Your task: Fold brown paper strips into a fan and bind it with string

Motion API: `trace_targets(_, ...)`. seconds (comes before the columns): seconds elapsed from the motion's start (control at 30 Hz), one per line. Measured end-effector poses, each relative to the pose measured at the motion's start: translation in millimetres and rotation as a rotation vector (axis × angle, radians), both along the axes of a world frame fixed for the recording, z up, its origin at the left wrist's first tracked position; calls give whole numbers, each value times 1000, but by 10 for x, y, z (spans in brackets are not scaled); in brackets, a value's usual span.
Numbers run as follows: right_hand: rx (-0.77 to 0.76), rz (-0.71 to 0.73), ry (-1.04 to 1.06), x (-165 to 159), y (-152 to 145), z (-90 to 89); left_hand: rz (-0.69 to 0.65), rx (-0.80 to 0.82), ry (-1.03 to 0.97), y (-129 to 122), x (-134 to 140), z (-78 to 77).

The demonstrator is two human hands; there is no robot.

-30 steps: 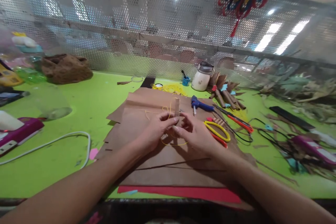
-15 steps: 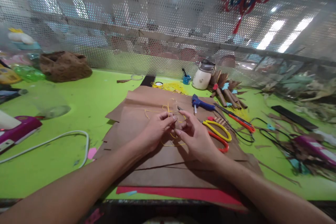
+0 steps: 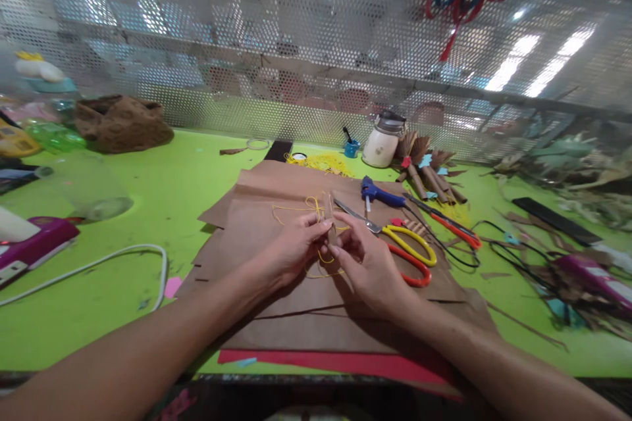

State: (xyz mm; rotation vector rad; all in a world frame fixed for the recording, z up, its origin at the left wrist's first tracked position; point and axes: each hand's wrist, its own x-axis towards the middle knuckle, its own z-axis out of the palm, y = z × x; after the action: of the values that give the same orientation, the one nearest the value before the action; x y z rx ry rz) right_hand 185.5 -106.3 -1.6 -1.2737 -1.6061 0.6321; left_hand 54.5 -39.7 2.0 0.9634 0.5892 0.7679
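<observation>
My left hand (image 3: 291, 250) and my right hand (image 3: 368, 263) meet over a stack of brown paper sheets (image 3: 276, 210) on the green table (image 3: 162, 191). Between the fingertips stands a small brown paper roll (image 3: 328, 212), pinched by both hands. Thin yellow string (image 3: 309, 205) loops around the roll and trails over the paper toward the left. Just right of my right hand lie yellow-and-red scissors (image 3: 407, 250), blades pointing up-left.
A blue glue gun (image 3: 378, 194) and red pliers (image 3: 447, 223) lie right of the paper. A white jar (image 3: 380, 145) and brown paper flowers (image 3: 424, 168) stand behind. A white cable (image 3: 108, 263), clear cup (image 3: 89, 187) and pink tool (image 3: 34, 243) lie left. Red paper (image 3: 336, 362) sits near the table's front edge.
The paper roll was upright, dipped out of sight half a second ago, and stands between the fingertips again. The hands stayed in place, fingers shifting on the string.
</observation>
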Motion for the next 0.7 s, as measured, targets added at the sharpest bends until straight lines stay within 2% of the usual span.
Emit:
trace_targets(0.17, -31, 51, 55, -14, -39, 95, 69, 21, -23, 37, -19, 17)
trace_targets(0.33, -21, -45, 68, 24, -37, 79, 202, 17, 3, 127, -53, 13)
trace_targets(0.53, -120, -48, 143, 81, 31, 35, 203, 53, 15, 124, -46, 25)
trace_targets(0.7, -120, -65, 153, 72, 53, 68, 163, 110, 48, 67, -31, 51)
